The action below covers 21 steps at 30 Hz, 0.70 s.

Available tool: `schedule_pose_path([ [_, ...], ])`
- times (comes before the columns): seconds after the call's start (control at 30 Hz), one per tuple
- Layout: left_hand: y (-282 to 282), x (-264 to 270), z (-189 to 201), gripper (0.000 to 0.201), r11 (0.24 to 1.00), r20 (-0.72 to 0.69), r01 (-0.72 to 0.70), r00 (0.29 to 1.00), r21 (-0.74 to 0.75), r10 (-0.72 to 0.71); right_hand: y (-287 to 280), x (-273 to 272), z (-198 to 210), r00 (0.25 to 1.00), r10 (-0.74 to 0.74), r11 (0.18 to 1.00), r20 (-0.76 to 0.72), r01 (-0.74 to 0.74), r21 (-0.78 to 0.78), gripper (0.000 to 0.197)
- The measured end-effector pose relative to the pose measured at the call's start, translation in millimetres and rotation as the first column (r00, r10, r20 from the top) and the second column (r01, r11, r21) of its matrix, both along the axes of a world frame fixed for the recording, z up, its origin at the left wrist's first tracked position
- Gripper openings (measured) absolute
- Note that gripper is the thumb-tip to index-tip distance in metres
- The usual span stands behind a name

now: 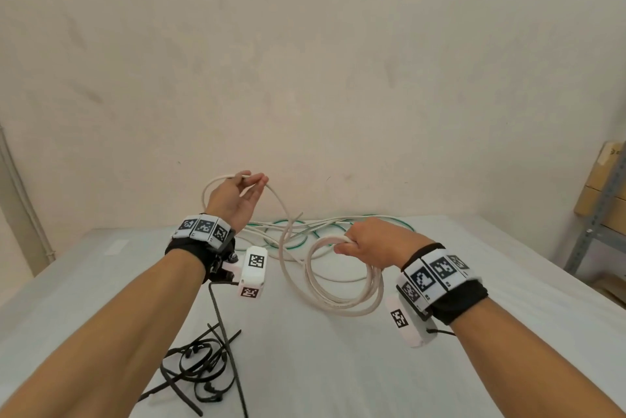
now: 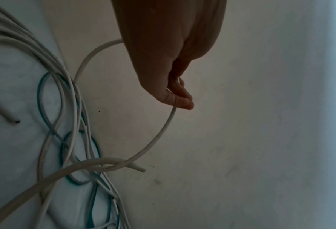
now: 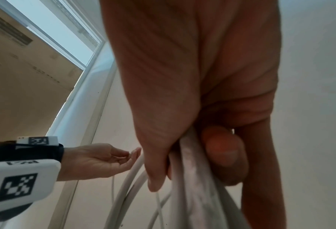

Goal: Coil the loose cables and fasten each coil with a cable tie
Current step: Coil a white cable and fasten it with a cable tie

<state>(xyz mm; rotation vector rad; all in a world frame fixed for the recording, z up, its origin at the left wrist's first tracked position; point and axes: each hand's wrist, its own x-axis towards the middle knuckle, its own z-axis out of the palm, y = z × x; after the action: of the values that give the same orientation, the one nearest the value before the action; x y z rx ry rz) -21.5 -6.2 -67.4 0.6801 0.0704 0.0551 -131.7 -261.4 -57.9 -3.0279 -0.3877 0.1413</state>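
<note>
Your right hand is clenching the white round-jacketed cable coil; your left hand's fingers are pinching its free run. You are matching the next loop to those below your right fingers.

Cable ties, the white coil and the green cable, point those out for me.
cable ties (image 1: 200,370), head view, middle of the black pile.
white coil (image 1: 342,299), head view, lower arc of its loops.
green cable (image 2: 39,91), left wrist view, left side of its upper loop.

Bare forearms; black wrist straps, white marker-tag bands, white wrist cameras
</note>
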Motion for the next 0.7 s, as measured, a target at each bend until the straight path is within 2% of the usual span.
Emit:
schedule_pose_path([
  [0.13,14,5,-1,0.023,0.998,0.009,-0.048,0.999,-0.032,0.049,-9,3,-6,0.998,-0.042,0.997,-0.037,0.039,-0.074,0.038],
  [0.3,30,8,-10,0.017,0.996,0.024,-0.081,0.996,-0.025,0.082,-18,5,4,0.993,-0.11,0.984,0.032,0.113,-0.138,0.032],
  [0.37,34,6,-15,0.016,0.993,0.019,-0.027,1.0,0.119,0.025,-20,7,8,0.993,-0.095,0.985,0.076,0.104,-0.136,0.034],
  [0.4,33,3,-19,0.019,0.968,0.009,0.03,0.999,0.249,-0.033,-19,8,10,0.991,-0.072,0.988,0.112,0.086,-0.128,0.036],
  [0.47,23,-3,-27,0.021,0.834,-0.041,0.137,0.99,0.534,-0.137,-14,9,15,0.983,-0.031,0.993,0.18,0.051,-0.108,0.04],
  [0.53,7,-9,-34,0.019,0.665,-0.096,0.189,0.98,0.723,-0.175,-7,9,17,0.972,0.014,0.995,0.236,0.009,-0.099,0.046],
  [0.67,-23,-21,-45,0.022,0.354,-0.186,0.259,0.956,0.899,-0.227,-3,10,15,0.948,0.103,0.995,0.303,-0.104,-0.011,0.046],
  [0.7,-28,-23,-47,0.027,0.25,-0.199,0.262,0.947,0.932,-0.251,-5,11,14,0.941,0.12,0.99,0.317,-0.138,0.033,0.046],
])
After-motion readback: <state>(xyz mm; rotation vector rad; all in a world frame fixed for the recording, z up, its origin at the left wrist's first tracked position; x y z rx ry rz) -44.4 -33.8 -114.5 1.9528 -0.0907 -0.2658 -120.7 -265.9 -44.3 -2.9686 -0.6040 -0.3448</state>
